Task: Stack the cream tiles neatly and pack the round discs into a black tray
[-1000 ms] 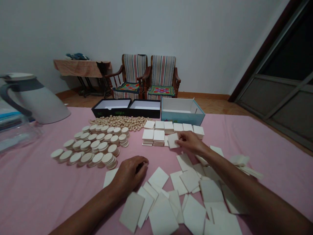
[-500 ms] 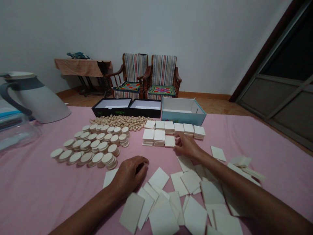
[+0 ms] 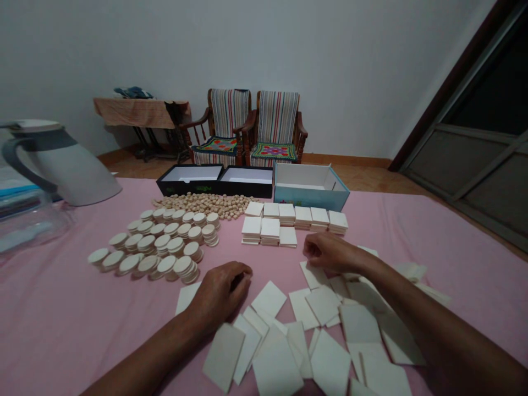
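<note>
My left hand (image 3: 225,287) rests on the cloth, its fingers loosely curled and nothing visible in them. Part of a white square tile (image 3: 187,297) shows beside its wrist. My right hand (image 3: 330,252) is over the near side of the stacks, fingers curled in, with no tile visible in it. Just under its fingertips lies a loose square tile (image 3: 312,276). Ahead stand two rows of stacked square tiles (image 3: 270,228); the short stack (image 3: 287,236) ends the nearer row, apart from my fingers. Many loose tiles (image 3: 276,360) overlap between my forearms.
Stacked round discs (image 3: 167,264) stand in rows at left. Behind them are small wooden pieces (image 3: 206,204), a black two-part box (image 3: 243,190) and a light blue box (image 3: 309,197). A grey jug (image 3: 78,170) and a clear container (image 3: 31,223) stand far left. Pink cloth (image 3: 49,308) covers the table.
My right hand has left the short tile stack and drawn back to the right and nearer, above the loose tiles. My left hand stays in place.
</note>
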Available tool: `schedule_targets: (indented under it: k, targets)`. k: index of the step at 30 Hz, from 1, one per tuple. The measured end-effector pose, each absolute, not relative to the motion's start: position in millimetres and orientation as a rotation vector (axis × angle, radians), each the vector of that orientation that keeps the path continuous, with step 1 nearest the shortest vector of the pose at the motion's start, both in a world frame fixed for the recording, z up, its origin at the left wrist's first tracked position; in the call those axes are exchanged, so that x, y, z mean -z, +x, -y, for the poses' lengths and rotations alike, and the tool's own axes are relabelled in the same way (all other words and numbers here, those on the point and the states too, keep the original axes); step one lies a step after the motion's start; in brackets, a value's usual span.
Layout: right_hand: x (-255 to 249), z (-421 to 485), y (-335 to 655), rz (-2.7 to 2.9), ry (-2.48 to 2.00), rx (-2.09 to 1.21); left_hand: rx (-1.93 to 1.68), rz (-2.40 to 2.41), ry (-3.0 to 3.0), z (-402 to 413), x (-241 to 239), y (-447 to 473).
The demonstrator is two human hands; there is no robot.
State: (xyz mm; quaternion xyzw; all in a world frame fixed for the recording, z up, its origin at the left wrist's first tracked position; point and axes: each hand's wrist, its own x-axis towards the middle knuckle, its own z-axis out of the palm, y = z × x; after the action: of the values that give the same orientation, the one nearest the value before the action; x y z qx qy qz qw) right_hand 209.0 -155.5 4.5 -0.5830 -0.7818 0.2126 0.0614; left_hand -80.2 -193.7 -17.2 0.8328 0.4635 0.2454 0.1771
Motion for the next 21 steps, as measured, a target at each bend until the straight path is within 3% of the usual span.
schedule_targets:
  k: [10, 16, 21]
  targets:
    - [-8, 171, 228, 2.387, -1.755, -0.844, -0.652, -1.326, 2.37, 194, 13, -78]
    - [-13, 165, 228, 2.224, -1.53, -1.147, -0.662, -1.327, 2.375, 194, 15, -79]
    - [-2, 141, 213, 1.816, -1.518, -0.971, -0.678, -1.311, 2.369, 194, 16, -79]
